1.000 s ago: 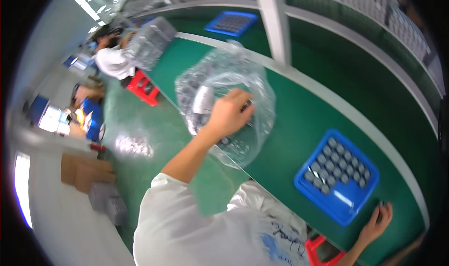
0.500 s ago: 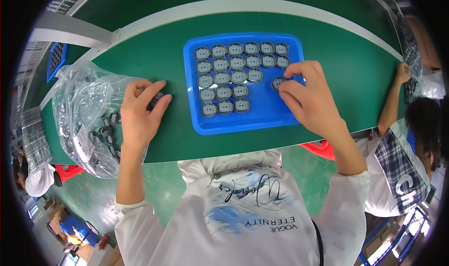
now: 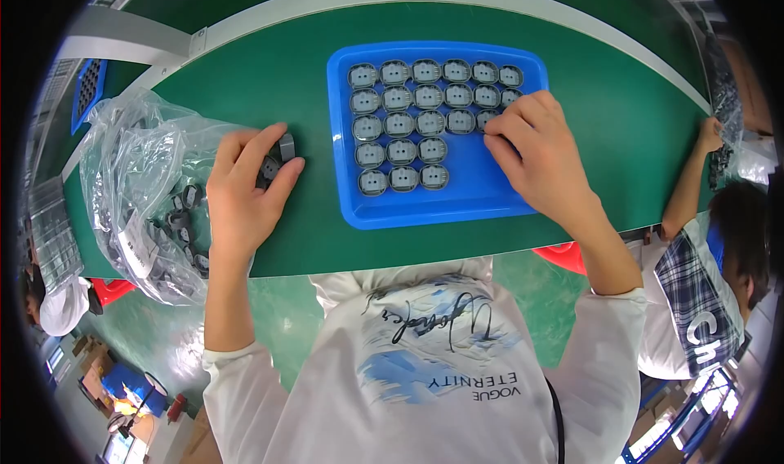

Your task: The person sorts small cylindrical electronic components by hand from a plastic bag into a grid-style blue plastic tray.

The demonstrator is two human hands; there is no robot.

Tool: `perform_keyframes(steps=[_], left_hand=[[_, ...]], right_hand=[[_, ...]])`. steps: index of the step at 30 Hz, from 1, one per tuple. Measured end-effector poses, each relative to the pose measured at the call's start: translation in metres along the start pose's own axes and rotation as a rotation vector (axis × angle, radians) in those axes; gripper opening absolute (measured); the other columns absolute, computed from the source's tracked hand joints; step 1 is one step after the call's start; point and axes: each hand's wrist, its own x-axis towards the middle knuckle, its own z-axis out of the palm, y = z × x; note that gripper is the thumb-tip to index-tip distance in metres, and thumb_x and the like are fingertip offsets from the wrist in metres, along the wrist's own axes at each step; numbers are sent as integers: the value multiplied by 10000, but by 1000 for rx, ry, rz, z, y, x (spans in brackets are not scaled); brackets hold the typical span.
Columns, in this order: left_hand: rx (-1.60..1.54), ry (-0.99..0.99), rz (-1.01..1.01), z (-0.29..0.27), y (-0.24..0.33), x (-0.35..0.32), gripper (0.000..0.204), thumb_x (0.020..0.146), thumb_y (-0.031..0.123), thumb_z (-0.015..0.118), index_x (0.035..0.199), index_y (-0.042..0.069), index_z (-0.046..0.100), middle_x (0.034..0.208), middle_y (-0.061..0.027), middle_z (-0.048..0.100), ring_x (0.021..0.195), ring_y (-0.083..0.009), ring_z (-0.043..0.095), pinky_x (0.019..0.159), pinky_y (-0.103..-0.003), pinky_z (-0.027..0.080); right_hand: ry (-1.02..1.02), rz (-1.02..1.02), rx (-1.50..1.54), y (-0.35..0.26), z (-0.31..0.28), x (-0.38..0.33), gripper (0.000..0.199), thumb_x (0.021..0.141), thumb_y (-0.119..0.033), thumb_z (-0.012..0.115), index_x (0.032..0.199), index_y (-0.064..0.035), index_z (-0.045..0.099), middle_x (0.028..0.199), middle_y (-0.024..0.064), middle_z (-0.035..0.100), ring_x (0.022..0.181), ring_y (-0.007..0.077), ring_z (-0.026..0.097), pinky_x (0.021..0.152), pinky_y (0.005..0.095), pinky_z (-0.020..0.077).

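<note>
Several round grey plastic housings, such as this one, lie in rows in a shallow blue tray on the green table. My right hand reaches over the tray's right side. Its thumb and fingertips pinch another grey housing at the right end of the third row, partly covered by the fingers. Left of the tray, my left hand is curled round loose grey housings, one of them standing between thumb and fingertips; the palm hides how many there are.
A clear plastic bag with loose grey housings lies left of my left hand. A metal post rises at the far left, near another blue tray. Another person's hand rests at the table's right end. A red stool stands below the edge.
My right hand has brought its housing up to the end of the third row, beside the others. In my left hand, a housing now stands up between the fingertips.
</note>
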Motion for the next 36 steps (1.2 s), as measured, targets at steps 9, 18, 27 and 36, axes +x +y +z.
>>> perform_keyframes(steps=[9, 18, 27, 36], left_hand=[[-18, 58, -26, -9, 6, -2, 403, 709, 60, 806, 1092, 31, 686, 979, -112, 649, 832, -249, 654, 733, -320, 536], [-263, 106, 274, 11, 88, 15, 432, 666, 86, 835, 1071, 40, 695, 930, -97, 656, 787, -206, 638, 681, -293, 523], [41, 74, -131, 2, 1, 23, 346, 705, 155, 830, 991, 54, 663, 877, -83, 633, 691, -229, 609, 614, -326, 510], [58, -217, -89, -24, -2, 28, 284, 743, 95, 773, 999, 37, 666, 959, -84, 623, 686, -221, 594, 599, -324, 486]], right_hand=[[19, 41, 20, -9, -15, 3, 202, 755, -21, 737, 946, -30, 671, 884, 84, 601, 862, 269, 574, 747, 360, 485], [-157, 341, 1016, -77, -11, 28, 390, 835, -102, 722, 1181, 9, 577, 983, 99, 654, 881, 160, 620, 787, 296, 508], [252, 440, 1017, 38, -38, -22, 282, 971, -53, 482, 1228, 39, 551, 1178, 185, 641, 876, 156, 630, 803, 294, 508], [147, 471, -88, 54, -24, -66, 196, 937, -47, 577, 1102, -29, 680, 1014, 110, 643, 917, 206, 619, 825, 290, 476]])
